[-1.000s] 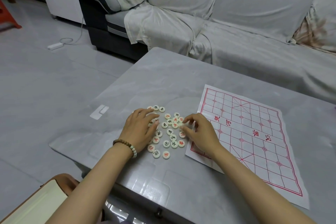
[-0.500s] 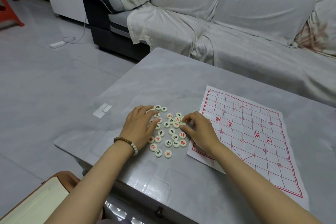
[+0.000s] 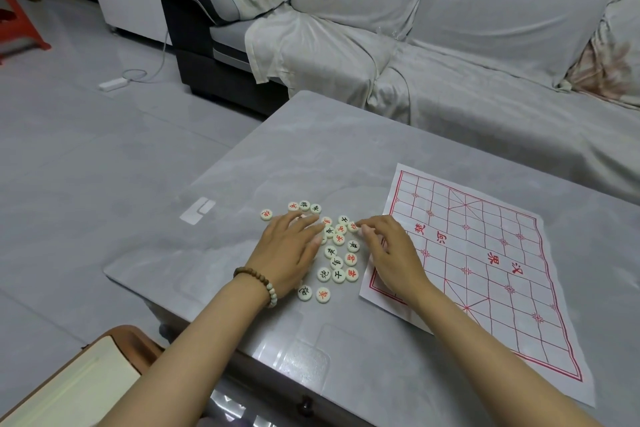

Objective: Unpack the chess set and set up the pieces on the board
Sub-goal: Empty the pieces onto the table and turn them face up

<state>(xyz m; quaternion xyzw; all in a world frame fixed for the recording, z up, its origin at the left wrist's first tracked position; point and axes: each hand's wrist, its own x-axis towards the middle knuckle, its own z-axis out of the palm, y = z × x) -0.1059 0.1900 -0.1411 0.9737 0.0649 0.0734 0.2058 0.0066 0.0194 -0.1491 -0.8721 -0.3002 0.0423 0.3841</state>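
Several round white chess pieces (image 3: 337, 262) with red or black characters lie in a loose heap on the grey table (image 3: 311, 149). A paper board (image 3: 485, 253) with a red grid is spread flat to their right, and no pieces stand on it. My left hand (image 3: 287, 253) lies flat over the left side of the heap with straight fingers touching pieces. My right hand (image 3: 391, 253) rests on the board's left edge, its curled fingertips pinching a piece at the heap's upper right. One red-marked piece (image 3: 266, 214) lies apart at the far left.
A covered grey sofa (image 3: 450, 45) stands just behind the table. A white sticker (image 3: 197, 211) is on the table left of the heap. A brown case with a pale book (image 3: 69, 385) sits at the lower left. A power strip (image 3: 112, 83) lies on the floor.
My left hand spread its fingers and slid a little across the heap, and one red-marked piece now lies apart at the far left. My right hand stays at the heap's upper right.
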